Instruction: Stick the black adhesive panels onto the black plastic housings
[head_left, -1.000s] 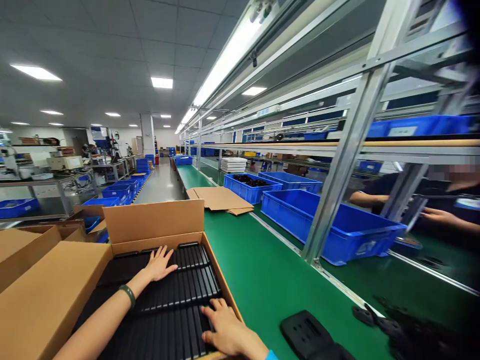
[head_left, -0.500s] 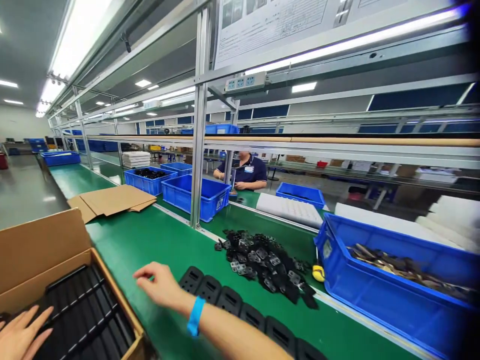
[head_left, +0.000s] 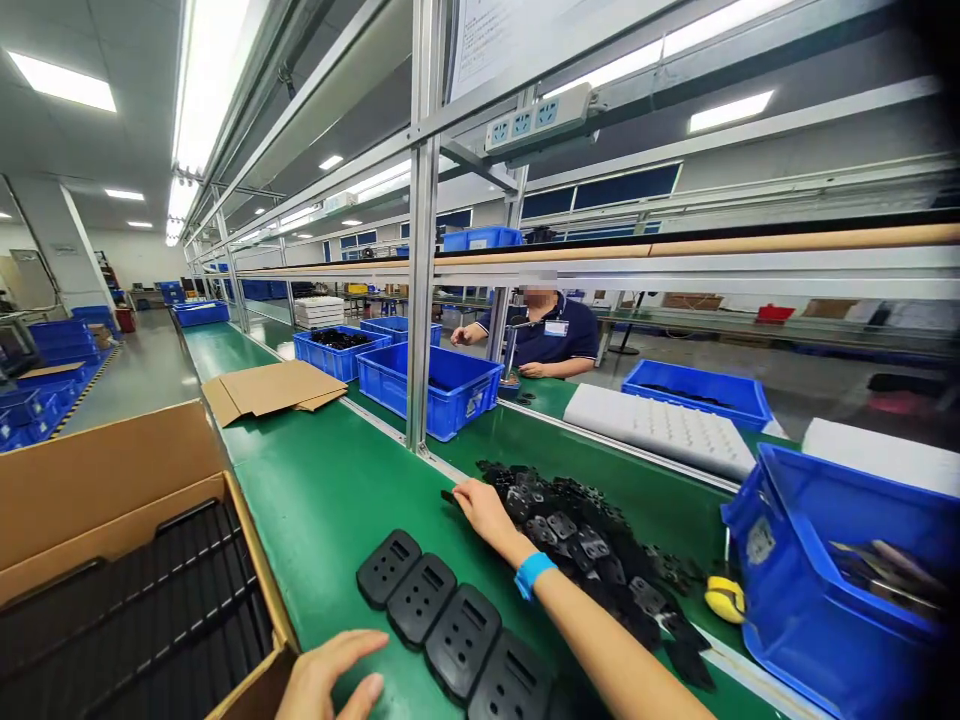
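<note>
Our right hand (head_left: 484, 510) pinches a small black piece (head_left: 448, 497) at its fingertips, beside the pile (head_left: 562, 530); gripping the end probably makes it easy to lift singly. Our left hand (head_left: 326, 672) is bare of any object, thumb and finger spread apart, near a row of black plates (head_left: 463, 640), likely lined up for easy reach. The carton (head_left: 112, 485) at left holds ribbed black parts (head_left: 187, 585). Beyond, one blue bin (head_left: 330, 363) holds black pieces (head_left: 341, 339); another bin (head_left: 825, 620), at right, holds metallic-looking ones (head_left: 889, 575).
</note>
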